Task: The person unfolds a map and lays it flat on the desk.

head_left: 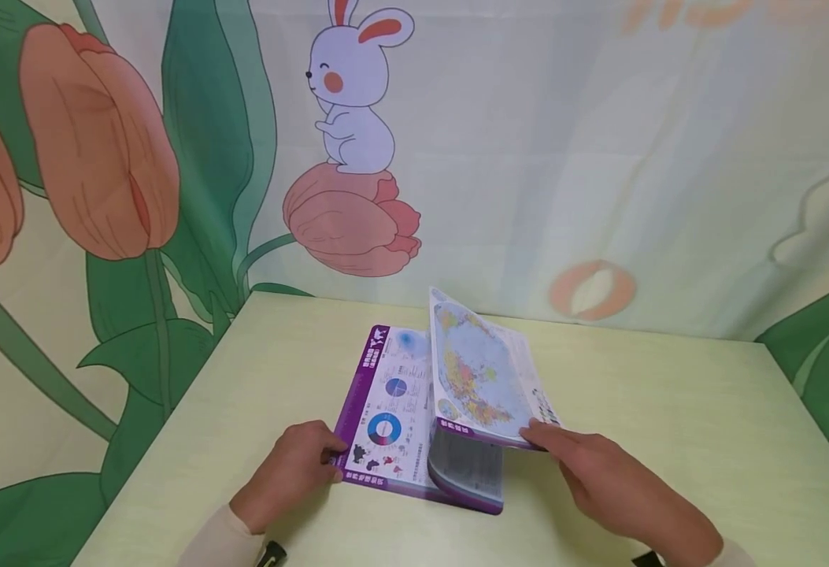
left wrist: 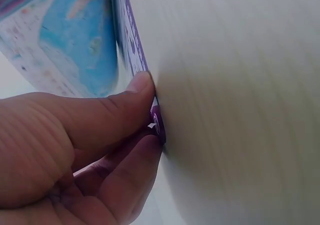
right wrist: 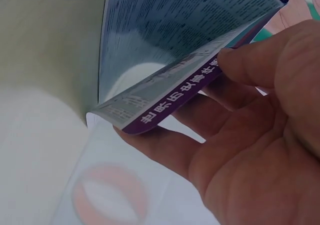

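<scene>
A folding world map (head_left: 481,374) with purple borders stands partly unfolded on the table, Chinese text along its edges. Its left panel (head_left: 379,402), printed with charts and small pictures, lies flat. Another panel, showing the coloured map, is lifted at a slant, and a curved fold shows beneath it. My left hand (head_left: 297,468) pinches the left panel's lower left edge; in the left wrist view the thumb (left wrist: 142,82) lies along that edge. With thumb and fingers my right hand (head_left: 612,480) holds the raised panel near its lower right corner. Dense text covers a panel (right wrist: 165,20) in the right wrist view.
The pale yellow table (head_left: 676,394) extends to both sides of the map. Behind it hangs a cloth backdrop (head_left: 499,157) printed with tulips and a white rabbit (head_left: 353,94), reaching down to the table's back edge.
</scene>
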Demonstrator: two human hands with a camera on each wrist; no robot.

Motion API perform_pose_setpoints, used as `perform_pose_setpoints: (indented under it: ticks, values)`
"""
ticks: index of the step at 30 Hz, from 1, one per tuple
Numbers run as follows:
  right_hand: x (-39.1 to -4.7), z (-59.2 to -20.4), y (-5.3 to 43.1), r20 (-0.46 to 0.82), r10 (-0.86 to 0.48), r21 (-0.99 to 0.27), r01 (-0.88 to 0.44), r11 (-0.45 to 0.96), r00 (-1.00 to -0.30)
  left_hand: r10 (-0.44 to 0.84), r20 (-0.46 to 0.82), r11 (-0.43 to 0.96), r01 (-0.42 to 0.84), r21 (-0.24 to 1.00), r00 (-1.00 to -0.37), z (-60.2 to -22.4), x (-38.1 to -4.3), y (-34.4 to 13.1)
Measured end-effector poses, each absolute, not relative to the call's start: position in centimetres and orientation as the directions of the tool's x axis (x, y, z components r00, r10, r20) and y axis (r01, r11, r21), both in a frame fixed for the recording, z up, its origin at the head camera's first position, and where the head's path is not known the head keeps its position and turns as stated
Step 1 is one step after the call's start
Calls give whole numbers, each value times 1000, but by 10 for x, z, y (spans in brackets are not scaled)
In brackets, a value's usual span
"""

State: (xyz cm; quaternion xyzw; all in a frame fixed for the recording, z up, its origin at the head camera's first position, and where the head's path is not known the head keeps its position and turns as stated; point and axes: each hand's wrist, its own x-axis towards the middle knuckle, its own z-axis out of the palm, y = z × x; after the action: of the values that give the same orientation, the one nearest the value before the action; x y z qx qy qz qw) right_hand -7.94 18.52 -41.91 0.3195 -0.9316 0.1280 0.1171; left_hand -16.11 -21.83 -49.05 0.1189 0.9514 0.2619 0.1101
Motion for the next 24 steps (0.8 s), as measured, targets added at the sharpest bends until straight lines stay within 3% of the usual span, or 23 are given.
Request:
perform_pose_setpoints:
  ticks: [5, 12, 16, 21, 24]
  values:
    - [-67, -418, 207, 359, -554, -155, -634, 758, -751, 254, -164, 843, 135, 521, -953, -489, -159, -231]
    - [-41, -426, 244, 333, -498, -195, -575, 794, -801, 218, -173, 855, 103, 508, -961, -489, -156, -252]
    - [-28, -433, 263, 266, -419, -189, -473, 861, -868, 187, -181, 862, 73, 502, -965, -489, -156, -263]
    - [-12, -441, 282, 52, -226, -275, -231, 933, -973, 159, -169, 860, 52, 508, -973, -490, -157, -277]
    - [-6, -437, 289, -155, -91, -286, -43, 957, -984, 155, -167, 858, 48, 511, -974, -492, -159, -282]
